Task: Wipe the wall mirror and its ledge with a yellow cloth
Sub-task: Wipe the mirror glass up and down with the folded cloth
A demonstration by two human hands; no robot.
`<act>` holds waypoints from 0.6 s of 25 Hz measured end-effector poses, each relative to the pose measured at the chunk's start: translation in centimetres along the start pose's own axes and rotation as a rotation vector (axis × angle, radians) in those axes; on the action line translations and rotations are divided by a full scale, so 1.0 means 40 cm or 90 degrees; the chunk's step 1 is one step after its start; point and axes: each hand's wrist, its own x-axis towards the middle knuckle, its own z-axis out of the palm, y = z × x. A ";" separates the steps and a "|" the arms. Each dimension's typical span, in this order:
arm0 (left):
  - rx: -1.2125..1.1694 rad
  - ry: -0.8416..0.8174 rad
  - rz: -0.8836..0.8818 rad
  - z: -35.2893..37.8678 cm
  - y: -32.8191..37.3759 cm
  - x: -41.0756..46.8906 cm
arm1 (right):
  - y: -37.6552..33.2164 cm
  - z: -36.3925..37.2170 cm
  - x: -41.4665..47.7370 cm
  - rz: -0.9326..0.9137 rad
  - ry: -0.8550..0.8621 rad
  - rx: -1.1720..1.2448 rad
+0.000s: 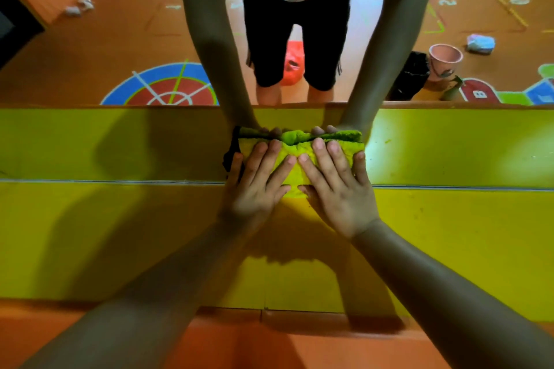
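Observation:
The yellow cloth (pixel 295 163) lies bunched on the yellow ledge (pixel 120 159), pushed up against the bottom edge of the wall mirror (pixel 120 24). My left hand (pixel 257 183) presses flat on the cloth's left part with straight, spread fingers. My right hand (pixel 335 186) presses flat on its right part the same way. The fingertips of both hands reach the glass. A dark strap or edge shows at the cloth's left end. In the mirror I see the cloth, both arms and my own legs reflected.
The ledge runs the full width, with a seam line (pixel 120 182) and a yellow front face below it, then orange floor (pixel 269 344). The mirror reflects an orange floor with a painted target, a pink bucket (pixel 445 60), a black bag (pixel 412 75) and crumpled paper.

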 end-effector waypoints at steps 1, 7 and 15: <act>-0.004 -0.006 -0.004 -0.001 0.002 0.001 | 0.001 -0.001 -0.001 -0.003 -0.006 0.001; -0.069 -0.023 -0.012 -0.014 0.106 0.042 | 0.077 -0.041 -0.065 0.055 -0.039 0.015; -0.166 -0.023 -0.008 -0.051 0.228 0.186 | 0.225 -0.115 -0.076 0.101 -0.044 -0.025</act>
